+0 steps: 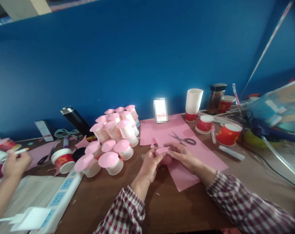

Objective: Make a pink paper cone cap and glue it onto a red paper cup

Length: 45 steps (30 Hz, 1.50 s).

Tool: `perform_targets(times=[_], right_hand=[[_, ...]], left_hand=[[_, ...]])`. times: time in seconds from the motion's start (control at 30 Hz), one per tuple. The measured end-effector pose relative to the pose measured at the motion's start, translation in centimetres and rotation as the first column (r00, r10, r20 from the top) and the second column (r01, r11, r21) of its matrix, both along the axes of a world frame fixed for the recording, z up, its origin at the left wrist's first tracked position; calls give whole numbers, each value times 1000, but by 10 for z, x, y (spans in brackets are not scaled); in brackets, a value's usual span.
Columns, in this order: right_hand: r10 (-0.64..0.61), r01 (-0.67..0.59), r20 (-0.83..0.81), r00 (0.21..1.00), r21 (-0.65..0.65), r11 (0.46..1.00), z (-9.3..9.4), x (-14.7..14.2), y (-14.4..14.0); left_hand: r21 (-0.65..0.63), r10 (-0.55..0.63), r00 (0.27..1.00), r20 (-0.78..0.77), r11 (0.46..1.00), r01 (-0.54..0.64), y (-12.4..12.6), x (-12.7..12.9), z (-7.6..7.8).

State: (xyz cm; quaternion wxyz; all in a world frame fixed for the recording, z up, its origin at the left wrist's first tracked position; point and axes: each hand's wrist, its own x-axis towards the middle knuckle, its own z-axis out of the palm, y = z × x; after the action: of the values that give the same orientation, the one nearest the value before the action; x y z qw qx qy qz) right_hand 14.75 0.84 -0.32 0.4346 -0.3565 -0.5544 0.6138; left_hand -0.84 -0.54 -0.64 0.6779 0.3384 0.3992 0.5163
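Between my two hands is a small pink paper piece [165, 157], partly covered by my fingers. My left hand [151, 164] pinches its left side, and my right hand [182, 156] pinches it from the right. Pink paper sheets [205, 162] lie on the table beneath and beyond my right hand. Just past my fingers, dark-handled scissors [183, 139] rest on the paper with their blades apart. A small folded pink scrap [153, 142] sits near my left fingertips. To the left stand several white paper cups topped with pink paper cones [110, 160], some stacked.
At far left a co-worker's hand [17, 162] holds a pencil-like stick. A white power strip [64, 195] lies at the lower left, near a red-and-white cup [63, 160]. On the right are stacked white cups [194, 100], red cups [228, 135], a dark jar [216, 99] and cables.
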Motion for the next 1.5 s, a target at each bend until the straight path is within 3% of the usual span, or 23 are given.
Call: perform_targets(times=[0.2,0.3,0.37,0.43,0.5,0.53,0.63,0.77,1.07,1.17,1.27,1.4,1.5], right_hand=[[-109,104,171,979,36,994,13,6,3],[-161,102,361,919,177,979,21,25,17],[-293,99,530,796,363,926,25,43,27],[-482,66,671,564,545,836,26,60,36],[-554,-34,745,373,607,794,25,71,40],[-556,-78,770,314,604,793,22,73,41],[-539,-114,811,226,572,812,12,71,38],[-570,-108,804,170,590,800,2,64,33],[-511,-150,844,164,533,833,1,66,30],[-509,-101,833,216,538,837,1,70,31],[-512,26,781,358,540,841,-1,72,34],[-433,126,596,676,485,865,0,64,36],[-360,175,463,810,395,902,2,52,30]], left_hand=[[34,25,998,55,999,-27,3,-3,0],[22,42,996,77,999,-44,3,-3,1],[2,70,995,77,997,-71,3,-2,1],[-2,83,994,77,997,-83,3,-1,1],[7,82,994,75,997,-83,3,-1,2],[10,76,994,73,997,-77,3,-1,2],[12,52,996,68,999,-53,2,-2,2],[45,33,998,62,998,-35,1,-2,3],[14,33,996,87,999,-35,2,-2,6],[11,31,996,83,999,-32,2,-3,6],[31,41,995,96,999,-44,3,-5,7],[54,74,993,93,995,-79,5,-8,7],[47,87,991,96,995,-92,6,-10,7]])
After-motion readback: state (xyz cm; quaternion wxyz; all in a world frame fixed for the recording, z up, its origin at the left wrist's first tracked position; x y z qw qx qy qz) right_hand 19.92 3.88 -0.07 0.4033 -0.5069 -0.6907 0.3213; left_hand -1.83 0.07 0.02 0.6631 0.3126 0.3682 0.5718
